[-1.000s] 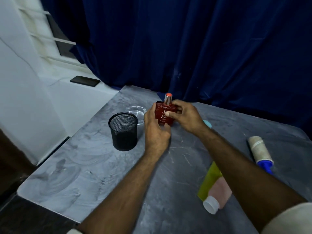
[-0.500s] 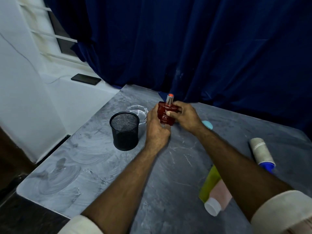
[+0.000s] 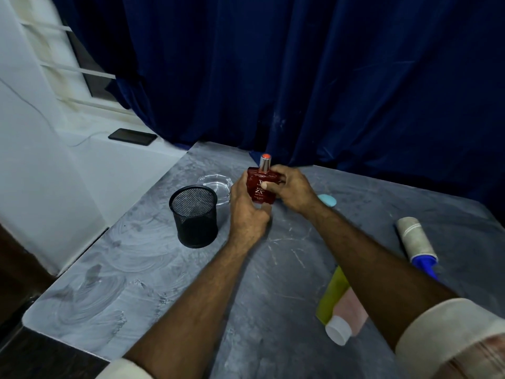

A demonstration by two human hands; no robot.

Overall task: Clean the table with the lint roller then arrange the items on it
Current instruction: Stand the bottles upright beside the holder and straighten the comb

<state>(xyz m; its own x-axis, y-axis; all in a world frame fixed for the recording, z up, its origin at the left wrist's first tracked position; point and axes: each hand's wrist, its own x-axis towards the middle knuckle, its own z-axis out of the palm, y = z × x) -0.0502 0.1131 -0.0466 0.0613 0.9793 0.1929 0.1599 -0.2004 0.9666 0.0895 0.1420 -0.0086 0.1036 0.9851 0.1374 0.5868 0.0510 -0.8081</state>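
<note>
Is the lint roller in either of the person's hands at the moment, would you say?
No, the lint roller lies on the table at the right, while both hands hold the red perfume bottle.

Upright red perfume bottle (image 3: 261, 188); lint roller (image 3: 416, 240) lying flat.

Both hands (image 3: 247, 212) (forearms bare) closed.

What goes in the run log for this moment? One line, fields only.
phase: arranging | both hands hold red perfume bottle upright | lint roller lying on table
</note>
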